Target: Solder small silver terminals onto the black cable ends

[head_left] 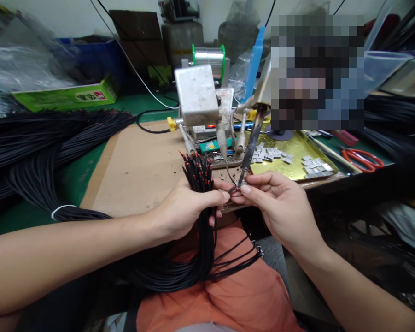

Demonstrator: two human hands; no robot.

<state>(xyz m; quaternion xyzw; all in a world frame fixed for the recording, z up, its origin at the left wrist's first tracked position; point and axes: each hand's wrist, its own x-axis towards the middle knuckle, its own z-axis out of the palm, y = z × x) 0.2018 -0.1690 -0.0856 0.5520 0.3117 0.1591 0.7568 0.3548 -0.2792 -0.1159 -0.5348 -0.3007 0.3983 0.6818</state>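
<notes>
My left hand (189,203) is closed around a thick bundle of black cables (205,235) with red wire tips pointing up. Between its thumb and fingers one cable end sticks out to the right. My right hand (283,198) pinches a small silver metal piece (241,184) at that cable end. Right above this piece stands the tip of a soldering iron (252,143), clamped in a stand. A thin solder feed tube (222,143) curves down to the same spot. The join itself is too small to make out.
On the gold tray (297,171) at right lie several small silver pieces (269,153). Orange-handled scissors (362,160) rest beyond it. A solder spool (209,60) stands behind the metal feeder box (196,94). More black cables (55,143) cover the left side beside cardboard (141,170). Another person sits opposite, blurred out.
</notes>
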